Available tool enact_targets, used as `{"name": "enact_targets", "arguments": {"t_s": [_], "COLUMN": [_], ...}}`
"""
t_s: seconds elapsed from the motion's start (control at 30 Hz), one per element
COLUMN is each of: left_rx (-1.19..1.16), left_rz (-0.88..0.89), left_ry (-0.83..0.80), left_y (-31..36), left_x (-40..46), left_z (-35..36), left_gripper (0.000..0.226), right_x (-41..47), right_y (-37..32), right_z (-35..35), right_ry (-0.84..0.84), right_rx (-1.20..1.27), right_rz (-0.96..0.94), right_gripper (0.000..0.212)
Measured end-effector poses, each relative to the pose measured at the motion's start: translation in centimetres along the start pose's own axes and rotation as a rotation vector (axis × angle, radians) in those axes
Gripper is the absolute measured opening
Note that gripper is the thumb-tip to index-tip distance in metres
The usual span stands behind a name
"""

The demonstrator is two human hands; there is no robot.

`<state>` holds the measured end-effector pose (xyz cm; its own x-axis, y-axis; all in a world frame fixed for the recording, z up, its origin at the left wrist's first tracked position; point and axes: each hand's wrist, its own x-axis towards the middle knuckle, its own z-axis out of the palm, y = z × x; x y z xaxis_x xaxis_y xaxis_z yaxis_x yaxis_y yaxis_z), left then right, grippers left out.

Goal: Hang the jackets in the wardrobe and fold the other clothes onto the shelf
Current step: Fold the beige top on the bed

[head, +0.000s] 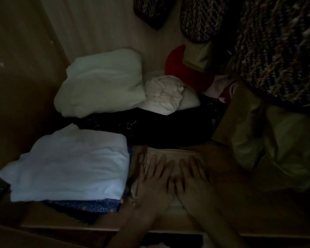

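Note:
The view is dim, inside a wardrobe. A folded beige garment (170, 155) lies on the shelf (34, 215) near its front edge. My left hand (153, 183) and my right hand (193, 181) press flat on it side by side, fingers straight and pointing inward. To the left sits a folded white garment (70, 167) on top of a blue patterned one (89, 205). Hanging at the right are a dark knitted jacket (276, 51) and an olive jacket (276, 140), whose hem reaches close to my right hand.
Deeper on the shelf lie a folded white bundle (102, 83), a crumpled pale cloth (165, 95), a red item (186, 72) and a dark garment (159, 127). The wardrobe's side wall (21, 77) closes off the left.

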<state>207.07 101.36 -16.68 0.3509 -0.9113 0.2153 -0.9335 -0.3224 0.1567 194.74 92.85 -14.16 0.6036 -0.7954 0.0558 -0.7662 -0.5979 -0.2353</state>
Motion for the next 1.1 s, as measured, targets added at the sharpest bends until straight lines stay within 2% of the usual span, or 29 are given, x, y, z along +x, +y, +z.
{"name": "enact_targets", "arguments": {"t_s": [0.17,0.37,0.5,0.63,0.73,0.87,1.0,1.1], "left_rx": [-0.003,0.025,0.073,0.069,-0.036,-0.116,-0.047,-0.008], "left_rz": [-0.021,-0.056,0.039,0.127,0.200,0.247,0.318,0.387], "left_ry": [0.041,-0.027,0.017,0.109,0.159,0.105,0.058,-0.009], "left_y": [-0.2,0.2,0.3,1.0,2.1,3.8,6.0,7.7], "left_x": [0.8,0.7,0.2,-2.9,-6.8,-11.1,-15.6,-19.3], "left_z": [0.1,-0.9,-2.1,-4.5,-5.4,-6.5,-7.3,-7.7], "left_gripper": [0.056,0.054,0.051,0.050,0.050,0.051,0.058,0.060], "right_x": [0.9,0.2,-1.5,-6.5,-10.5,-16.5,-23.2,-28.2], "right_y": [-0.5,-0.8,-0.3,0.9,1.8,1.4,0.3,-0.3], "right_z": [-0.2,-1.5,-2.6,-3.9,-4.7,-5.3,-5.7,-5.6], "right_ry": [0.007,0.017,0.041,0.097,0.144,0.138,0.099,0.124], "right_rx": [0.026,0.033,0.018,-0.033,-0.055,-0.062,-0.008,0.024], "right_rz": [-0.007,-0.027,-0.007,0.047,0.091,0.155,0.219,0.279], "right_gripper": [0.064,0.058,0.053,0.054,0.049,0.064,0.079,0.069]}}
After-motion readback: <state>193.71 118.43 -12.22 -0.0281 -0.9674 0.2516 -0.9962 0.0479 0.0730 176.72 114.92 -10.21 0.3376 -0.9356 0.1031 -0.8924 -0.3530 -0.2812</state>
